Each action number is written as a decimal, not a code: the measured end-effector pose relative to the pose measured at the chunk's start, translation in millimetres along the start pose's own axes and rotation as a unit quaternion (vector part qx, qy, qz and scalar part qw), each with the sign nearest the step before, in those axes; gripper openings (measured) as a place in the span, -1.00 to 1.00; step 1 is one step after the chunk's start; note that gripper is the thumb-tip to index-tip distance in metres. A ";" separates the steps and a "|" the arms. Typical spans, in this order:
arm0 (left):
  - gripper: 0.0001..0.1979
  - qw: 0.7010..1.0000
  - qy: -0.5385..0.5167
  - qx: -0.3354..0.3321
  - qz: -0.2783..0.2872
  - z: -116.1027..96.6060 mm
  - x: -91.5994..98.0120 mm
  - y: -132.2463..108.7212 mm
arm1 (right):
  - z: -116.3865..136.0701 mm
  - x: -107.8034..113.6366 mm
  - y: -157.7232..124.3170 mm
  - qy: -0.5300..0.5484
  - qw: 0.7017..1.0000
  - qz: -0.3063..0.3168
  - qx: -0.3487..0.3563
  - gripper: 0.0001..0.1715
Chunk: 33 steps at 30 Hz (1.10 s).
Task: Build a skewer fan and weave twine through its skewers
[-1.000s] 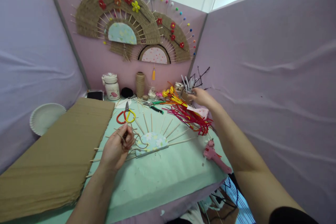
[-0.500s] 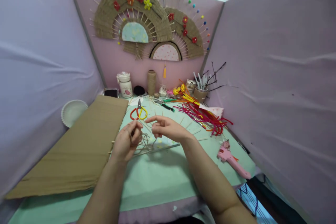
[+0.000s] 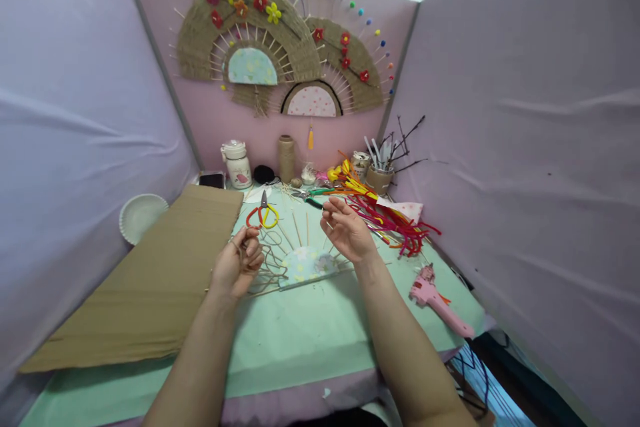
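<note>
My left hand (image 3: pixel 238 261) is closed, with brown twine (image 3: pixel 270 267) around its fingers and hanging in loose loops beside it. To the right, my right hand (image 3: pixel 349 232) is raised with the palm showing and the fingers loosely bent; I see nothing in it. Between and below the hands lies a half-round blue floral piece (image 3: pixel 305 263) with thin sticks (image 3: pixel 301 229) fanning out from its curved edge. Some twine loops overlap its left side. Scissors (image 3: pixel 263 213) with red and yellow handles lie just beyond my left hand.
Brown cardboard (image 3: pixel 150 280) covers the table's left side, near a white dish (image 3: pixel 143 219). At the right are a pink glue gun (image 3: pixel 437 303) and red pipe cleaners (image 3: pixel 400 230). Pliers (image 3: pixel 313 201), a twine spool (image 3: pixel 286 159) and a white jar (image 3: pixel 237 165) stand or lie behind.
My right hand has moved right and up, away from my left hand, and turned its palm into view. The blue floral piece and its sticks now show more fully.
</note>
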<state>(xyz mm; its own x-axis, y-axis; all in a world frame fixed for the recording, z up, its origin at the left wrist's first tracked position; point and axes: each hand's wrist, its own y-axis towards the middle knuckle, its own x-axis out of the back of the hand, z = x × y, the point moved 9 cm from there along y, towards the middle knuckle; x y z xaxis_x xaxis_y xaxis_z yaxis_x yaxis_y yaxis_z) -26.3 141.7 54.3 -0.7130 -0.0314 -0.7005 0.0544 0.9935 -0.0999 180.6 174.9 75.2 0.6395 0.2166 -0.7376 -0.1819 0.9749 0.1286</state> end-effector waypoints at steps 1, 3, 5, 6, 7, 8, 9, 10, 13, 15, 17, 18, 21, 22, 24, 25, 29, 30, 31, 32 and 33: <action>-0.72 1.000 0.007 -0.001 0.004 0.4 -0.9 0.1 | -0.2 0.9 0.7 -0.012 1.000 -0.009 0.006 -0.64; -0.75 0.999 0.036 -0.008 0.017 1.4 -3.8 -0.7 | -2.4 2.3 1.2 -0.044 0.999 -0.022 0.013 -0.69; -0.79 0.994 0.099 -0.021 0.032 3.4 -8.6 -3.2 | -9.5 0.2 0.0 -0.103 0.995 -0.012 0.002 -0.78; -0.79 0.989 0.141 -0.025 0.040 5.4 -11.7 -5.0 | -16.6 -3.5 -1.4 -0.144 0.989 0.009 -0.017 -0.77; -0.78 0.980 0.189 -0.029 0.050 8.0 -15.3 -7.1 | -25.9 -8.4 -3.8 -0.190 0.980 0.039 -0.044 -0.69; -0.76 0.968 0.239 -0.031 0.063 11.5 -19.7 -9.3 | -36.3 -13.9 -7.1 -0.235 0.967 0.073 -0.071 -0.58; -0.73 0.954 0.287 -0.031 0.080 15.8 -24.6 -11.6 | -46.4 -19.3 -11.1 -0.274 0.951 0.106 -0.094 -0.49; -0.70 0.939 0.328 -0.029 0.100 20.7 -29.5 -13.9 | -55.1 -24.1 -14.8 -0.301 0.938 0.132 -0.109 -0.43; -0.66 0.898 0.416 -0.016 0.144 35.8 -39.1 -18.9 | -69.7 -32.6 -19.9 -0.288 0.937 0.152 -0.123 -0.38; -0.67 0.879 0.451 -0.007 0.154 44.2 -40.0 -19.7 | -71.8 -31.6 -17.9 -0.234 0.957 0.124 -0.122 -0.44; -0.66 0.867 0.472 0.000 0.160 50.8 -39.9 -19.5 | -68.6 -25.9 -13.7 -0.176 0.975 0.079 -0.110 -0.56; -0.66 0.865 0.474 0.002 0.164 53.4 -39.8 -19.3 | -66.2 -22.4 -11.5 -0.149 0.982 0.057 -0.104 -0.62; -0.63 0.885 0.441 0.001 0.148 52.4 -36.9 -16.6 | -58.0 -13.1 -6.1 -0.053 0.994 0.009 -0.094 -0.75; -0.61 0.899 0.421 -0.010 0.125 46.9 -33.7 -14.6 | -54.1 -9.9 -4.4 -0.018 0.996 -0.004 -0.088 -0.78; -0.60 0.927 0.366 -0.061 0.056 26.7 -23.7 -10.5 | -43.2 -1.5 -1.0 0.044 0.996 -0.037 -0.063 -0.83; -0.61 0.940 0.327 -0.094 0.017 13.8 -16.9 -9.3 | -36.4 3.9 0.5 0.063 0.995 -0.055 -0.045 -0.86; -0.72 0.977 0.108 -0.165 -0.076 -24.1 10.5 -7.7 | -6.4 25.1 3.9 0.061 0.992 -0.110 0.029 -0.88; -0.72 0.982 0.058 -0.160 -0.076 -28.3 13.9 -6.8 | 1.4 30.7 4.0 0.051 0.990 -0.124 0.050 -0.87; -0.72 0.986 0.016 -0.153 -0.070 -31.7 15.6 -6.2 | 9.1 36.8 3.7 0.040 0.987 -0.141 0.072 -0.85; -0.72 0.987 -0.020 -0.148 -0.062 -35.1 16.2 -6.3 | 16.4 43.2 2.9 0.029 0.982 -0.160 0.093 -0.83; -0.72 0.987 -0.049 -0.146 -0.055 -38.7 16.4 -6.9 | 23.2 49.7 1.8 0.020 0.977 -0.181 0.113 -0.81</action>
<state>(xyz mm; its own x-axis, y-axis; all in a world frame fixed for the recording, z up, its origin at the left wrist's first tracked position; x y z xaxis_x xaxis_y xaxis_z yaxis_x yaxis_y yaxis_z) -65.5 138.6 70.8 -0.6311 -0.1366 -0.7636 -0.2330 0.9723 0.0187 229.5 188.6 54.1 0.6013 -0.1413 -0.7864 0.2218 0.9751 -0.0056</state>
